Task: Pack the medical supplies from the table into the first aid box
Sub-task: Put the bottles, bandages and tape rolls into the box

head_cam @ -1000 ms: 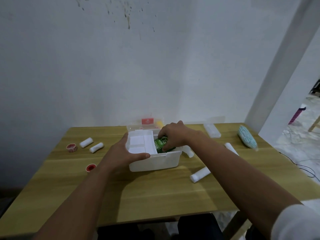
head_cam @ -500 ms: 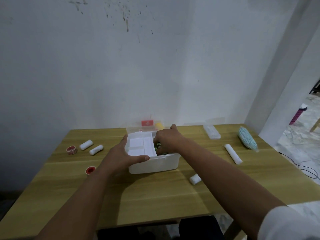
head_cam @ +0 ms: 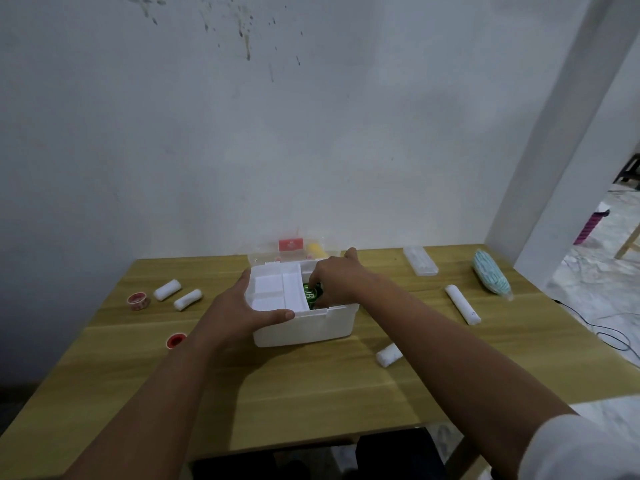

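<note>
The white first aid box (head_cam: pixel 304 327) stands open at the table's middle, its clear lid (head_cam: pixel 287 254) tipped back against the wall. My left hand (head_cam: pixel 239 306) grips the box's left front rim, next to a white divider tray (head_cam: pixel 277 289). My right hand (head_cam: pixel 339 282) reaches into the box's right side, fingers closed around a green packet (head_cam: pixel 311 294) that sits low inside. Loose on the table lie two white gauze rolls (head_cam: pixel 178 294) and two red tape rolls (head_cam: pixel 138 301) at the left, a small roll (head_cam: pixel 389 355) in front, and a long roll (head_cam: pixel 462 304) at the right.
A clear flat case (head_cam: pixel 420 261) and a teal striped packet (head_cam: pixel 491 280) lie at the table's back right. The wooden table (head_cam: pixel 311 393) butts against a white wall. A white pillar (head_cam: pixel 561 150) rises at the right, with a cable on the floor beyond.
My right hand pushed the green packet down into the box's right side. The left hand stayed on the box rim. The view shifted slightly.
</note>
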